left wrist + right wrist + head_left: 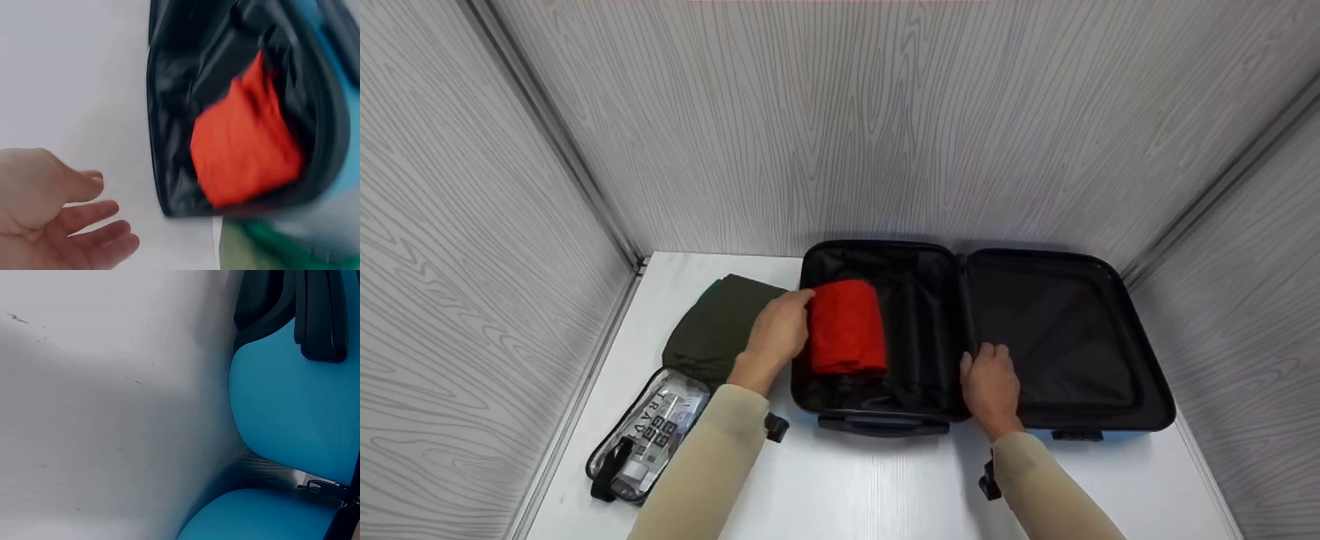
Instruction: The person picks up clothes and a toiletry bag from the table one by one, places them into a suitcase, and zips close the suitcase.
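A folded red cloth [847, 326] lies in the left half of an open blue suitcase [919, 330] with a black lining. My left hand [776, 330] is at the suitcase's left rim, beside the red cloth in the head view. In the left wrist view, the left hand [62, 219] has its thumb and fingers apart and holds nothing. My right hand [991, 386] rests near the hinge side of the suitcase's right half [1057, 337], fingers loosely bent. The right wrist view shows mostly the blue shell [292, 399]; the right fingers are hidden there.
Left of the suitcase lies a folded dark green cloth [720, 322], partly behind the left hand. Nearer to me is a clear toiletry pouch [660, 427] with black trim and small items inside. The white table [870, 487] meets grey wood-grain walls [870, 127] behind and at both sides.
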`<state>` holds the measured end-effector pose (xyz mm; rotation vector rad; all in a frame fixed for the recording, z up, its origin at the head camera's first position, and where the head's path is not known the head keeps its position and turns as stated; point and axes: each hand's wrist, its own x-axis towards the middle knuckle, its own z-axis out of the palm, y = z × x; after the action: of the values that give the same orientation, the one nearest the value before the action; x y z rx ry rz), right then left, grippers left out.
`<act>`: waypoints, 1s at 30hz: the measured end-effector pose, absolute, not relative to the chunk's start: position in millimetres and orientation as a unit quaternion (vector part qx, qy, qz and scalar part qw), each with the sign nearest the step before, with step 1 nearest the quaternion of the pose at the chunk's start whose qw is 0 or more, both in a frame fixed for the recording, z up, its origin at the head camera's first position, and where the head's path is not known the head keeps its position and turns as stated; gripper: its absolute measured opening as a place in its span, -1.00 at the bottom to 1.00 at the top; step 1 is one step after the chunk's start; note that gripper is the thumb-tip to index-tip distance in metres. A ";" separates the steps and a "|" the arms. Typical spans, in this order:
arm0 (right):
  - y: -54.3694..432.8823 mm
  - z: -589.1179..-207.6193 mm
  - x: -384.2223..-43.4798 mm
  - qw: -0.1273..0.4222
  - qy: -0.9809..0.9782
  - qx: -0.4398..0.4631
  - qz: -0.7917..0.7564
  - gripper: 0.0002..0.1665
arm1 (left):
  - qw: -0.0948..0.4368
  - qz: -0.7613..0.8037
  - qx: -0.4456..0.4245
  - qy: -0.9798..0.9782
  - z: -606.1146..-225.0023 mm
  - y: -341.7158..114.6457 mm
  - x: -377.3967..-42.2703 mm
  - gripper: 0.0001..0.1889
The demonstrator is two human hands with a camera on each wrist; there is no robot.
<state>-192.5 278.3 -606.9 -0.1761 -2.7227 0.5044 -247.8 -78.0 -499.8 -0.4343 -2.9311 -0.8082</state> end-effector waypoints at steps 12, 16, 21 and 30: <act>277.4 -606.2 -194.7 0.191 -0.965 -0.055 0.168 -0.58 | -0.081 -0.211 -0.040 -0.973 -542.7 -166.2 -249.1 -0.49; 278.1 -605.9 -195.7 0.192 -0.966 -0.052 0.165 -0.56 | -0.122 -0.196 -0.036 -0.972 -556.9 -173.8 -247.2 -0.45; 276.7 -606.5 -195.0 0.176 -0.967 -0.061 0.176 -0.55 | -0.164 -0.201 -0.025 -0.965 -568.8 -176.5 -243.8 -0.40; 275.3 -605.8 -193.8 0.187 -0.966 -0.058 0.169 -0.58 | -0.151 -0.150 -0.057 -0.975 -579.2 -175.8 -238.8 -0.42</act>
<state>-193.8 275.3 -605.8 -0.1632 -2.7191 0.4757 -238.8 -175.8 -579.2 -0.2002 -3.3984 -0.5228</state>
